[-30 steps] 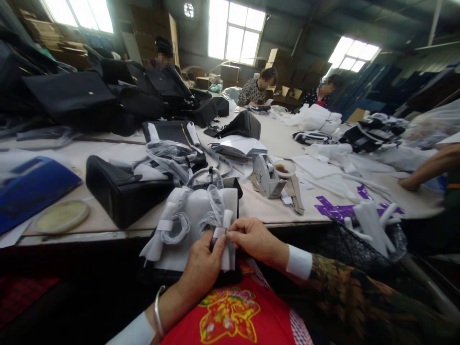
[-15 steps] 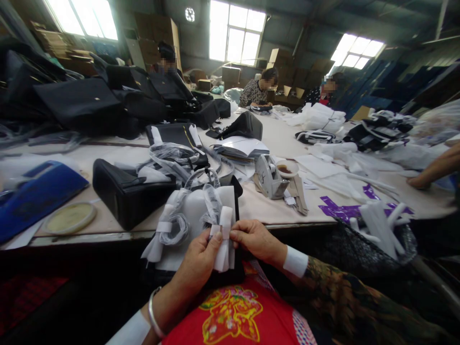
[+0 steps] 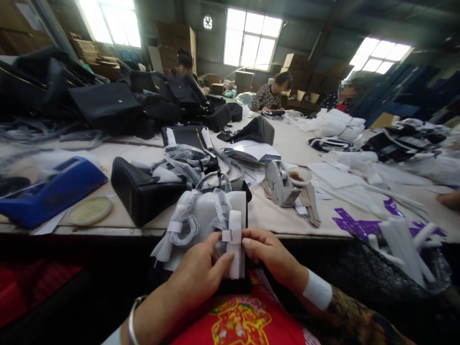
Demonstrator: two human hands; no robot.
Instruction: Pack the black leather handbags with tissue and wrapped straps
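Note:
A black handbag (image 3: pixel 247 280), with a white sheet (image 3: pixel 207 211) over its face, leans at the table edge close to my body. Clear film covers its handle (image 3: pixel 213 181) and a coiled strap (image 3: pixel 184 231). White wrapping (image 3: pixel 235 256) with a short band round it stands along the bag's right side. My left hand (image 3: pixel 201 268) closes on this wrapping from the left, thumb in front and fingertips partly hidden. From the right, my right hand (image 3: pixel 271 254) pinches its edge at band height. The hands are a small gap apart.
A black bag (image 3: pixel 143 191) lies just left, near a blue tape dispenser (image 3: pixel 61 187) and a round lid (image 3: pixel 89 211). A grey tape dispenser (image 3: pixel 280 184) stands ahead. Foam pieces (image 3: pixel 404 247) fill a netted bin at right. Black bags (image 3: pixel 108 103) pile up behind; several people sit across.
The view has swung left, so everything sits further right. My left thumb has moved down off the band, which now shows flat round the wrapping. My right hand stays at the wrapping's edge.

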